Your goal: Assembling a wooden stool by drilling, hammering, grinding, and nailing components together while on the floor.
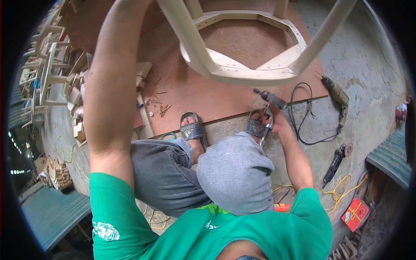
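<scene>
My right hand is closed round the handle of a pistol-shaped power screwdriver, grey and black, beside my right foot. The tool's nose points up and left, just below the near edge of a pale, unfinished wooden seat frame. This frame has many sides, small dark holes along its rim and thick legs rising toward me. My left arm stretches up past the top edge of the head view, next to the frame's left leg. The left hand itself is out of sight.
Loose screws lie on a reddish-brown board under the frame. To the right are a corded drill, an angle grinder, yellow cord and a red box. Wood offcuts and stacked chair frames stand at left.
</scene>
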`<action>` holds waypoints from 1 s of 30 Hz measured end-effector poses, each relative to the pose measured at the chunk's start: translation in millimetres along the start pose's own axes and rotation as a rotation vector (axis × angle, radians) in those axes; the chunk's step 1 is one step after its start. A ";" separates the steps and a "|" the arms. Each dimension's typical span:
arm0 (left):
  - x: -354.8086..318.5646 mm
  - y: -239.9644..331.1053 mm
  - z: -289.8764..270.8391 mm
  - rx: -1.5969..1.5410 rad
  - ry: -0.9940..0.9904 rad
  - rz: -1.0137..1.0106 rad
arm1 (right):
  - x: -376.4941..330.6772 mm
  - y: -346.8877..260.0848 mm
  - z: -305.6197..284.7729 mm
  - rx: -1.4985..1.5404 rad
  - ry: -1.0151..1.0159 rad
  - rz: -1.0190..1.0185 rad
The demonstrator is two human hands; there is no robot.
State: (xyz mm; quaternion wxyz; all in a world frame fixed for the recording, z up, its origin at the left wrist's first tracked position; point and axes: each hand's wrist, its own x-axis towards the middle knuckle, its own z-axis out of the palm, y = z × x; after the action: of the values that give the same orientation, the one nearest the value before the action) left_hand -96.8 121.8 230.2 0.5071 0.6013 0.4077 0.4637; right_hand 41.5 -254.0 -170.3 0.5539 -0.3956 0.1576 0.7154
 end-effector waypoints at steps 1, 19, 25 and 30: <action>1.6 -0.8 -0.4 -0.001 0.006 0.010 | -4.7 -11.7 -8.9 0.095 -0.039 -0.087; 170.2 -63.4 -54.0 -0.085 -0.226 0.008 | -113.7 38.6 -59.6 0.114 0.148 -0.031; 132.1 -45.0 -20.3 -0.068 -0.039 -0.019 | -106.6 -79.1 -116.0 0.249 0.207 -0.386; 140.2 -32.9 -22.2 0.053 0.037 0.010 | -89.1 -143.9 -99.2 0.380 0.195 -0.633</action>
State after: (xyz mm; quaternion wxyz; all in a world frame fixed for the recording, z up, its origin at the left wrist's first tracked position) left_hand -85.7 266.7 219.2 0.4811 0.6077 0.4261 0.4665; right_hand 218.9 -331.0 -136.9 0.7933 -0.3811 0.2093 0.4261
